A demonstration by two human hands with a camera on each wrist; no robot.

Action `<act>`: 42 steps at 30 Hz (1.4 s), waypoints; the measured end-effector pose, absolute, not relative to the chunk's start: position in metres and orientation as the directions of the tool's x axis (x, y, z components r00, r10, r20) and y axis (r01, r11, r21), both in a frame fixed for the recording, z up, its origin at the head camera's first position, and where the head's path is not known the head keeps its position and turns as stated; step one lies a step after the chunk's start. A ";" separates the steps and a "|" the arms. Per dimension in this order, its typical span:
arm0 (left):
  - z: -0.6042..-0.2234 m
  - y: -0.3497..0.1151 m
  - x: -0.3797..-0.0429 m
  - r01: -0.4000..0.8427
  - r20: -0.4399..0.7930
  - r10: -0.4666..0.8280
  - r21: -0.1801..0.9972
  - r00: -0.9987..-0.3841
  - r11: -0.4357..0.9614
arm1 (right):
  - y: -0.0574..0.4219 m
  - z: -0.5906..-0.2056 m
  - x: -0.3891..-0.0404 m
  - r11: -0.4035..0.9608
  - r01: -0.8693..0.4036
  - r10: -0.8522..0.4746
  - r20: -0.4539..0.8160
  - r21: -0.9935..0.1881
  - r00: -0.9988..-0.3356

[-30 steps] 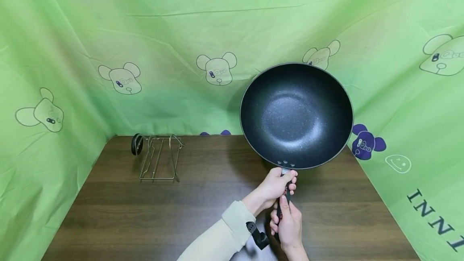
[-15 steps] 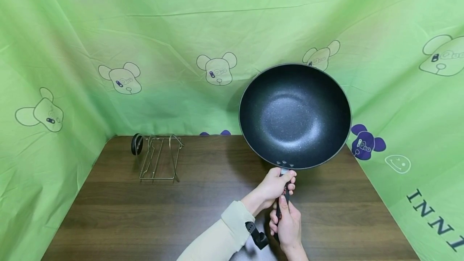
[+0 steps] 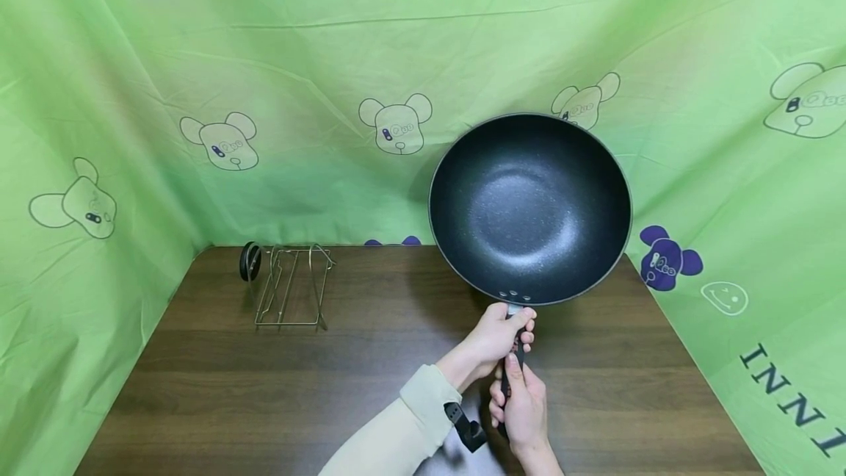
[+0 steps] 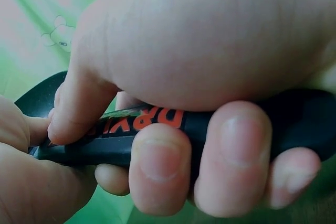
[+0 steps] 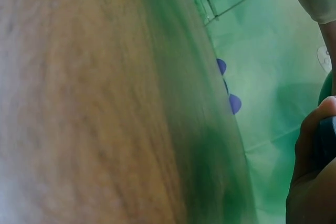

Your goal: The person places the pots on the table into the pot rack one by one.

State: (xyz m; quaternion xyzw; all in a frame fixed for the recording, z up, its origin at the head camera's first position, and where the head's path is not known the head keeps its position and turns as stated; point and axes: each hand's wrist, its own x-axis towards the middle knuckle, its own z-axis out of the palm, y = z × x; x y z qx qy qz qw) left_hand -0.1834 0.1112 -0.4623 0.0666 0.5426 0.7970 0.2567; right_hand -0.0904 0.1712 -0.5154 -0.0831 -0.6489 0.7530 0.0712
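Observation:
A dark, speckled wok (image 3: 529, 211) is held up over the right side of the table, tilted so its inside faces the head camera. My left hand (image 3: 494, 333) grips its black handle close to the rivets, thumb on top. Behind it, my right hand (image 3: 526, 410) wraps the rear of the handle, thumb lying along it. In the left wrist view the handle (image 4: 157, 116) shows red lettering between the right hand's fingers and thumb. The right wrist view mostly catches tabletop, with part of a hand (image 5: 310, 161) round the handle at its edge.
A thin wire rack (image 3: 291, 289) stands at the back left of the wooden table (image 3: 277, 388), with a round black piece (image 3: 250, 261) at its corner. Green printed cloth (image 3: 317, 182) hangs behind and along both sides, close to the wok.
The wok and both hands have drifted slightly left in the head view. Both grips on the handle stay as they were, and the rack has not moved.

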 end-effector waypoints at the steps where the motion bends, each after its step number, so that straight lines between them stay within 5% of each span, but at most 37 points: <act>1: -0.462 0.111 -0.184 -0.339 -0.172 0.479 0.896 -0.861 -0.287 | 0.171 -0.515 -0.091 -0.148 0.003 0.212 -0.034 -0.989 -0.977; 42: -0.456 0.100 -0.184 -0.277 -0.141 0.437 0.924 -0.888 -0.265 | 0.170 -0.505 -0.093 -0.123 0.025 0.120 -0.040 -0.992 -0.992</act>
